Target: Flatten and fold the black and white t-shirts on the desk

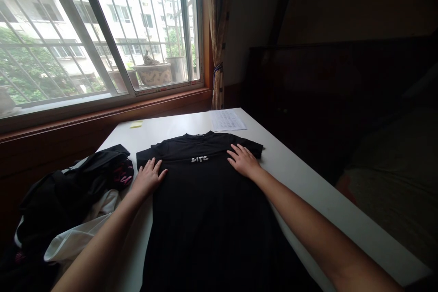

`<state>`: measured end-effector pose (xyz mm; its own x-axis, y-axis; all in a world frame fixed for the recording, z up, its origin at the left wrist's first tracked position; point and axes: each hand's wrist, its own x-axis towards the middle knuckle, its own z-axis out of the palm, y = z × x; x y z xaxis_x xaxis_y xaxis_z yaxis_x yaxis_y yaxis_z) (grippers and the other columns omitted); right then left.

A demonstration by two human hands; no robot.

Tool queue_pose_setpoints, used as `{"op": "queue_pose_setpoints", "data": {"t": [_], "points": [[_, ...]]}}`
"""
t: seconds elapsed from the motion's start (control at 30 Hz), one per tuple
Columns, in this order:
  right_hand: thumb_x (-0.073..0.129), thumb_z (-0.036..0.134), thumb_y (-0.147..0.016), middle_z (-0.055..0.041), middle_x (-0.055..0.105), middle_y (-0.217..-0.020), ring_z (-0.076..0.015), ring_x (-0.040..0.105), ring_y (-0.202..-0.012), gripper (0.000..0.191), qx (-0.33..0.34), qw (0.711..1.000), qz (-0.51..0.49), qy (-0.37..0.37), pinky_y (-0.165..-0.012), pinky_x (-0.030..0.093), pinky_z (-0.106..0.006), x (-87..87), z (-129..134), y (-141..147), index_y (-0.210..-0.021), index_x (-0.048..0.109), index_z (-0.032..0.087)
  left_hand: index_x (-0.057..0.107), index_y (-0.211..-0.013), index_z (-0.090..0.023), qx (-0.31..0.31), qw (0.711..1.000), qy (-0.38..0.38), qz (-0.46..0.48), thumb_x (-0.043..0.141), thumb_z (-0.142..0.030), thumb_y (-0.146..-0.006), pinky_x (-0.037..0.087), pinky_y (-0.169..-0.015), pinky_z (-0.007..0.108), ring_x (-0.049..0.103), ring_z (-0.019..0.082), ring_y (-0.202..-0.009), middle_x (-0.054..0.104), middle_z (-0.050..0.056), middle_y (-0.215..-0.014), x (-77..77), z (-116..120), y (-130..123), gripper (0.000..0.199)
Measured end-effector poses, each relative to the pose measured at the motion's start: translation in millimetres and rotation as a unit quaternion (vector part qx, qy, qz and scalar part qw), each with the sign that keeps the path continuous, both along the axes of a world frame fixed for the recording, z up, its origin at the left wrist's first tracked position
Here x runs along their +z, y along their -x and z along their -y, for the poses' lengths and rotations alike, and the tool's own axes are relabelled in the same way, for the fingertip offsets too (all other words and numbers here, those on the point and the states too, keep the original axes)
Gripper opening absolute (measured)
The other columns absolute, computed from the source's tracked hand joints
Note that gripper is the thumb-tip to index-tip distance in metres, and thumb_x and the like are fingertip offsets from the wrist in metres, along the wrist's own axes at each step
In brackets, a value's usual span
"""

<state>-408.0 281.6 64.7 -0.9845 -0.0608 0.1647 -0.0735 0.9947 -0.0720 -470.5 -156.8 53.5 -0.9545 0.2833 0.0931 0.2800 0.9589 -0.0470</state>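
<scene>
A black T-shirt (208, 210) lies spread on a white table, its collar toward the far end and its lower part running out of view at the bottom. Small white lettering shows across its chest. My left hand (149, 177) rests on the shirt near the left sleeve, fingers spread. On the opposite side, my right hand (243, 160) lies flat by the right sleeve, its fingers also apart. Neither hand grasps the cloth.
A heap of dark and white clothes (68, 200) sits at the table's left edge. Printed paper (227, 120) and yellow sticky notes (136, 124) lie at the far end of the white table (301, 178). Behind stand a barred window (102, 32) and a tied curtain (219, 36).
</scene>
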Motion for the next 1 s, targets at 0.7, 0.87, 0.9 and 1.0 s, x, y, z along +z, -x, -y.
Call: {"op": "queue_pose_setpoints", "data": {"t": [0.7,0.87,0.9,1.0], "points": [[0.049,0.024,-0.095,-0.0098,0.059,-0.141,-0.0333,0.049,-0.134,0.028,0.110,0.988,-0.078,0.076,-0.111,0.045,-0.052,17.1,-23.0,-143.1,-0.112,0.071,0.025,0.066,-0.123,-0.029,-0.260,0.945,-0.194,0.025,0.058,-0.031,-0.098,0.050,-0.110,0.044,0.052,0.029,-0.137,0.059,0.009,-0.141,25.6,54.3,-179.3,0.026],[0.050,0.015,-0.094,-0.0084,0.066,-0.110,-0.0252,0.063,-0.102,0.020,0.175,0.976,-0.033,0.125,-0.089,0.055,-0.042,23.1,2.2,-209.5,-0.100,0.067,0.025,0.067,-0.108,-0.030,-0.299,0.928,-0.190,0.118,0.068,-0.022,-0.092,0.060,-0.089,0.028,0.066,0.021,-0.107,0.069,0.006,-0.117,55.6,46.3,-261.3,0.018],[0.050,0.014,-0.094,-0.0080,0.066,-0.107,-0.0245,0.063,-0.098,0.021,0.177,0.975,-0.028,0.131,-0.087,0.055,-0.042,22.8,5.6,-220.9,-0.100,0.067,0.025,0.066,-0.106,-0.029,-0.307,0.924,-0.191,0.123,0.070,-0.024,-0.090,0.060,-0.086,0.026,0.067,0.020,-0.103,0.069,0.006,-0.114,58.8,44.6,-272.4,0.017],[0.052,0.014,-0.093,-0.0073,0.066,-0.099,-0.0242,0.063,-0.092,0.019,0.179,0.973,-0.015,0.143,-0.085,0.054,-0.043,24.7,11.6,-251.6,-0.100,0.066,0.026,0.066,-0.105,-0.029,-0.329,0.915,-0.209,0.107,0.076,-0.031,-0.087,0.062,-0.078,0.023,0.069,0.018,-0.091,0.072,0.005,-0.104,61.0,43.3,-295.0,0.021]]}}
